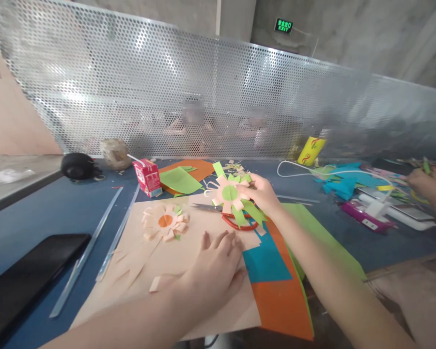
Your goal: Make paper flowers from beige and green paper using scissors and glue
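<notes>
Your right hand [264, 195] pinches the green-centred paper flower [229, 193] over the red-handled scissors [236, 224], while your left hand [218, 257] rests palm down, fingers relaxed, on the peach sheet [189, 247]; lowering the flower hurriedly could snag or crease it against the scissors.

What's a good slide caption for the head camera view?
The right hand holds a green-centered paper flower; an orange-centered flower lies on peach paper.
</notes>
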A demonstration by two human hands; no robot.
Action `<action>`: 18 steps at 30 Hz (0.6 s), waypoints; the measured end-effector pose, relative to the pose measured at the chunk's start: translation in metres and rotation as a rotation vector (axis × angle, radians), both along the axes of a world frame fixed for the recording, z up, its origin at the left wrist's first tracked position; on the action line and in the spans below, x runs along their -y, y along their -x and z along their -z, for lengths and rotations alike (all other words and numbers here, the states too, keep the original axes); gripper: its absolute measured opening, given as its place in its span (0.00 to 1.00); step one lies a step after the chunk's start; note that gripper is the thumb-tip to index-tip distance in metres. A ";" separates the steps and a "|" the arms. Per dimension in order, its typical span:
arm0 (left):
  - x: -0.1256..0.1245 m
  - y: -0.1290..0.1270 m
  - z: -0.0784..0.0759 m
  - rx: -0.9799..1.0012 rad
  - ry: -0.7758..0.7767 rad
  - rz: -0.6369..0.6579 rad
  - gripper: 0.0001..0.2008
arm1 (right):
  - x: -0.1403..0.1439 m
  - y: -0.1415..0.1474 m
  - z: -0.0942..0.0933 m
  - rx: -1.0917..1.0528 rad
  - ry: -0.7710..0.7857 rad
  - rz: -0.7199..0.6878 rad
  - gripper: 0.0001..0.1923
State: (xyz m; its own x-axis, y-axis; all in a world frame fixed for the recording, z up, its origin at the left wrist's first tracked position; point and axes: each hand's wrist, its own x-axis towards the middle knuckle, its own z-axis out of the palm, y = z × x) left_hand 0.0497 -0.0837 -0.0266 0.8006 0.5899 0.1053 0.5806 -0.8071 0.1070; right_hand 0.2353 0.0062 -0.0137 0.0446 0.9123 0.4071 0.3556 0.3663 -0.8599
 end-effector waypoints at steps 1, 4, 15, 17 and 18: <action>0.001 0.000 0.000 -0.009 -0.035 0.006 0.20 | 0.000 0.000 0.000 0.001 -0.001 -0.001 0.10; 0.003 0.000 0.005 -0.004 -0.111 0.017 0.19 | 0.000 0.000 -0.001 -0.002 0.001 -0.001 0.10; -0.026 0.007 0.003 0.356 0.092 -0.083 0.14 | 0.004 0.004 -0.003 -0.041 0.033 -0.014 0.10; -0.032 0.012 -0.003 0.523 0.101 -0.084 0.11 | 0.003 0.005 -0.003 -0.045 0.035 -0.025 0.10; -0.036 0.015 -0.007 0.613 0.090 -0.078 0.09 | 0.003 0.005 -0.003 -0.044 0.034 -0.033 0.10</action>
